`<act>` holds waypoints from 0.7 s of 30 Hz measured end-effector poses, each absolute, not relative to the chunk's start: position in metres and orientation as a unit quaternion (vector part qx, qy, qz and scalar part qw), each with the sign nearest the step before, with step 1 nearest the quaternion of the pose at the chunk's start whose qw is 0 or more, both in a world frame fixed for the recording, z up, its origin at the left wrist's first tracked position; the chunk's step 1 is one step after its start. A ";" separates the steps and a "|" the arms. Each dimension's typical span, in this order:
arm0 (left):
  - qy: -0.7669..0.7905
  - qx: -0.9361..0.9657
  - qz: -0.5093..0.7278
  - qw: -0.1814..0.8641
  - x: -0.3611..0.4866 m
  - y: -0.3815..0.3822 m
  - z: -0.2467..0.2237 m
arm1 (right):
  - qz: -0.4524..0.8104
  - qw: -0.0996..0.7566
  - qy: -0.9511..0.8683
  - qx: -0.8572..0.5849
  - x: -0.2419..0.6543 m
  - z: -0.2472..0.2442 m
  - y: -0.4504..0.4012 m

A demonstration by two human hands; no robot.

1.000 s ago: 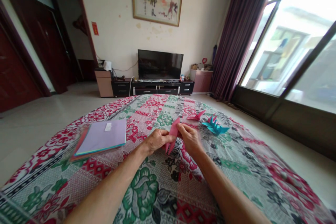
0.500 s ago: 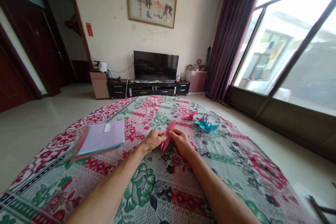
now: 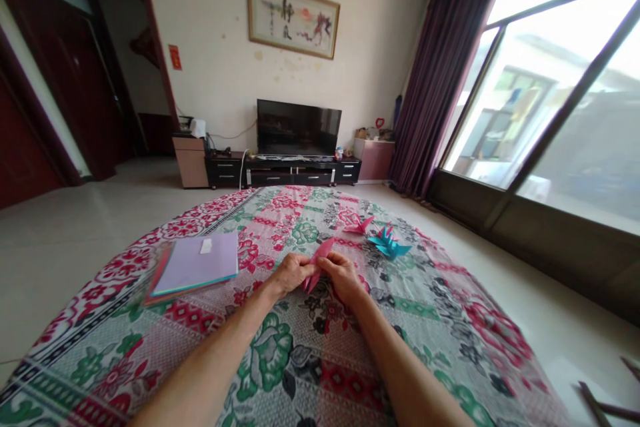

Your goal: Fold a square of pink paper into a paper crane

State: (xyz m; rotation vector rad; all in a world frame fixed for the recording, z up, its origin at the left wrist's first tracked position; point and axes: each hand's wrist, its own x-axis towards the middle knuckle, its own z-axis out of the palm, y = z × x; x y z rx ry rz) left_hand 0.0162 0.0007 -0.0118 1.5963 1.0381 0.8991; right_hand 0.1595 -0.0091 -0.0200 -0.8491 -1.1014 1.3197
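Observation:
A piece of folded pink paper (image 3: 323,251), narrow and pointed at its upper end, is held up between both hands above the middle of the table. My left hand (image 3: 291,272) pinches it from the left side. From the right, my right hand (image 3: 341,273) pinches it too, thumb and fingers pressed on the paper. Split points of the paper show below the fingers. Beyond my right hand lie a pink origami crane (image 3: 361,225) and a group of teal origami cranes (image 3: 390,244), with some pink paper behind the teal ones.
A stack of coloured paper sheets (image 3: 200,265), lilac on top with a small white label, lies to the left on the round table's floral cloth (image 3: 270,353). A television (image 3: 299,128) on a low cabinet stands beyond. Dark bars (image 3: 600,403) show at the lower right.
The view has shifted slightly, so the scene sits a little lower in the picture. Both hands keep their pinch on the folded pink paper, with barely any movement.

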 end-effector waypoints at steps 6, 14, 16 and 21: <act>0.432 0.655 0.384 0.487 0.018 -0.001 -0.011 | 0.499 0.634 -0.466 -0.363 0.160 -0.014 -0.010; 0.443 0.667 0.395 0.450 0.019 -0.004 -0.008 | 0.423 0.668 -0.453 -0.412 0.160 -0.010 -0.013; 0.435 0.677 0.389 0.448 0.018 -0.005 -0.008 | 0.483 0.625 -0.480 -0.381 0.160 -0.009 -0.014; 0.410 0.707 0.348 0.458 0.015 -0.009 -0.006 | 0.584 0.555 -0.478 -0.351 0.165 -0.015 -0.011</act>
